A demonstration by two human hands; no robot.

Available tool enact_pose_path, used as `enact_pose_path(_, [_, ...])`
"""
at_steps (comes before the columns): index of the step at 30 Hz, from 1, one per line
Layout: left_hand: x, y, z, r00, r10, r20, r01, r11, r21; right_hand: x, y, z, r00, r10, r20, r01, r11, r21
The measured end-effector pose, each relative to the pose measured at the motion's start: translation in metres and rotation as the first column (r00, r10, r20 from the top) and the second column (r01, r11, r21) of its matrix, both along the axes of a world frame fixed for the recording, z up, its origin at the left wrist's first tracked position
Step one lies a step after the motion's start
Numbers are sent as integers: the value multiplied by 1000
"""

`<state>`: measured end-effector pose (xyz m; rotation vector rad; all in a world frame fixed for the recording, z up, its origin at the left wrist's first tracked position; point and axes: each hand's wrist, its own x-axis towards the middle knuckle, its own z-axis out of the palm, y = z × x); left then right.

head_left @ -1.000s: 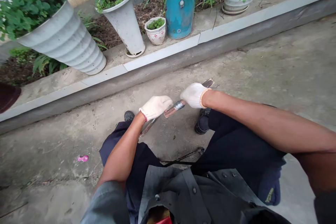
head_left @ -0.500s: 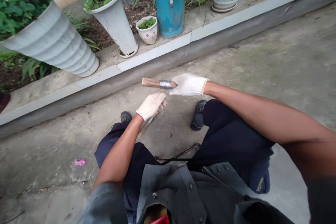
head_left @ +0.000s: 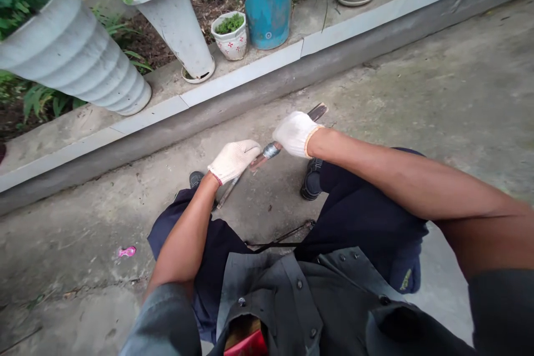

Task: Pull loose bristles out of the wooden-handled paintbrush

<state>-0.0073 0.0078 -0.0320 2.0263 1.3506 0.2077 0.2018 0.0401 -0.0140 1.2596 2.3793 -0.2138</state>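
Observation:
My right hand (head_left: 294, 134), in a white knitted glove, is closed around a wooden stick (head_left: 259, 163) bound with silvery wire (head_left: 271, 149). The stick slants up to the right, and its dark, rough far end shows beyond my fist. At the lower end of this stick, my left hand (head_left: 234, 161), also in a white glove, has its fingers closed; their tips are partly hidden. A second, thinner stick (head_left: 226, 194) with a silvery band shows below my left hand. Its upper end is covered, and whether it is held or lies on the ground I cannot tell.
Along a raised ledge (head_left: 246, 79) stand a large ribbed white pot (head_left: 83, 55), a tall white pot (head_left: 177, 19), a small flowered pot (head_left: 231, 43) and a blue bucket (head_left: 267, 8). A pink scrap (head_left: 127, 251) lies on the concrete at left. My shoes flank the work.
My right hand has turned the wire-bound stick from nearly level to a slant, with its dark end now visible. My left fingers have come to its lower end. The view has shifted slightly.

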Motion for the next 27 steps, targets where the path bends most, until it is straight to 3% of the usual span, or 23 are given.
enact_pose_path(3, [-5, 1, 1, 999, 39, 21, -38, 998, -52, 6, -1, -2, 991, 120, -63, -128, 983, -132])
enact_pose_path(7, [-9, 1, -3, 991, 101, 87, -91, 990, -112, 18, 3, 8, 975, 106, -195, -157, 951, -266])
enact_pose_path(11, [-12, 4, -11, 955, 198, 222, -166, 974, -155, 21, 3, 21, 963, 17, -270, -85, 967, -241])
enact_pose_path(14, [-14, 6, -16, 908, 251, 337, -188, 960, -209, 22, 4, 21, 949, 27, -315, -102, 970, -222])
enact_pose_path(19, [-11, 4, -23, 817, 238, 525, -78, 948, -309, 21, 9, 15, 909, -94, -407, -17, 965, -260])
enact_pose_path(23, [0, -2, -27, 803, 296, 517, -129, 934, -334, 18, 20, 16, 912, -196, -361, 163, 979, -118])
enact_pose_path(27, [10, -8, -25, 859, 248, 448, -100, 939, -329, 21, 31, 12, 925, -281, -255, 308, 949, 70])
